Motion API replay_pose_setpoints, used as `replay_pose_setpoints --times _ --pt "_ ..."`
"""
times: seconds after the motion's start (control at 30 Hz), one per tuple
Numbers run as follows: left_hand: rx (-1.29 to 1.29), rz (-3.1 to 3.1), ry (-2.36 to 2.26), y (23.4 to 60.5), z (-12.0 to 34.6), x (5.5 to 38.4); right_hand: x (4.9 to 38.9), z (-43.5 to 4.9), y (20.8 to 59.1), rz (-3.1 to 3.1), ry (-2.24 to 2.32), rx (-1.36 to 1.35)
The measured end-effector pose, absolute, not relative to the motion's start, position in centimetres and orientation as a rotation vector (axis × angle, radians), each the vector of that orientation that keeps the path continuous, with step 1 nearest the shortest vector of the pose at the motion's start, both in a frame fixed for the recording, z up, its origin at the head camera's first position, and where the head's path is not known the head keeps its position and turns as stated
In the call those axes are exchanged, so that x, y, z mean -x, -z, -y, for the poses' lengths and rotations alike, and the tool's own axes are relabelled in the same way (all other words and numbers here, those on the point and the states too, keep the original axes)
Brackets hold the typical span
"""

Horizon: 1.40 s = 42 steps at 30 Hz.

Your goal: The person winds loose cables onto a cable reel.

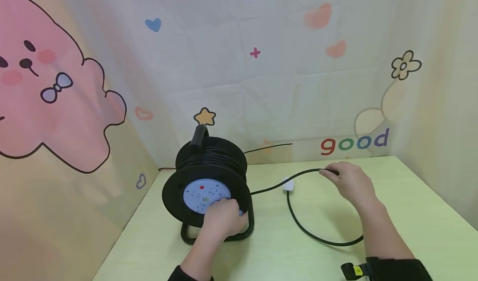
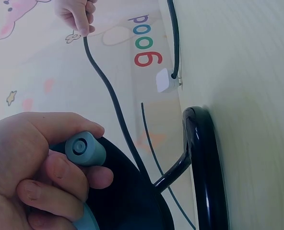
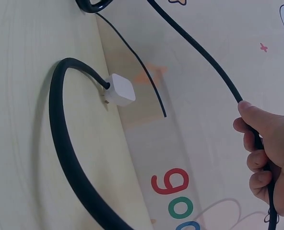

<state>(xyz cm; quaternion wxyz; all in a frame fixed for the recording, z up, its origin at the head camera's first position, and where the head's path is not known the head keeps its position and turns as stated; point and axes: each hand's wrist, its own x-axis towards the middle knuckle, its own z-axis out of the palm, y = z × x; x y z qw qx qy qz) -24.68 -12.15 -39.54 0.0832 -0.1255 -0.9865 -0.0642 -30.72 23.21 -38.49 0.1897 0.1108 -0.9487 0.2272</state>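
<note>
A black extension cable reel (image 1: 169, 198) stands on its tubular frame at the left of the table, its light blue socket face (image 1: 194, 189) turned toward me. My left hand (image 1: 224, 221) is at the lower right of that face. In the left wrist view its thumb and fingers curl around a blue-grey crank knob (image 2: 87, 149). Off to the right, my right hand (image 1: 349, 182) holds the black cable (image 1: 274, 186) raised above the table. In the right wrist view the fingers (image 3: 257, 160) wrap around it. From the hand the cable loops down to a white plug (image 1: 288, 184).
The pale table (image 1: 284, 252) meets a printed cloth backdrop (image 1: 224, 65) behind the reel. A thin dark wire (image 1: 269, 147) shows against the cloth behind the reel. The reel's carrying handle (image 1: 198, 138) rises over its top.
</note>
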Motion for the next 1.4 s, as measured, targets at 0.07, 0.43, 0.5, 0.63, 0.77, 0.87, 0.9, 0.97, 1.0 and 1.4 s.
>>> replay_pose_setpoints --times 0.07,0.43,0.5,0.63,0.77,0.87,0.9,0.97,1.0,1.4 --pt "0.375 2.946 0.200 39.5 12.2 24.7 30.7 -23.2 38.4 2.664 -0.640 -0.310" --pt "0.356 3.008 0.255 39.6 12.8 24.7 30.4 -22.4 37.9 2.652 -0.684 -0.335" --pt "0.343 3.027 0.258 39.7 13.0 24.8 30.4 -22.1 37.9 2.652 -0.689 -0.342" --pt "0.319 3.051 0.247 40.3 13.7 24.8 30.4 -21.3 38.0 2.649 -0.690 -0.380" --pt "0.307 3.097 0.236 40.7 14.6 24.7 30.4 -20.3 38.3 2.634 -0.691 -0.450" --pt "0.310 3.123 0.229 40.9 15.2 24.6 30.4 -19.5 38.5 2.617 -0.703 -0.493" --pt "0.308 3.125 0.225 40.9 15.4 24.5 30.4 -19.3 38.5 2.610 -0.710 -0.507" --pt "0.299 3.125 0.214 41.0 15.7 24.4 30.5 -18.8 38.6 2.594 -0.728 -0.533" --pt "0.292 3.127 0.214 41.0 15.9 24.4 30.5 -18.6 38.6 2.587 -0.739 -0.547" --pt "0.242 3.158 0.197 40.7 17.7 24.0 30.1 -16.0 38.2 2.550 -0.780 -0.607"
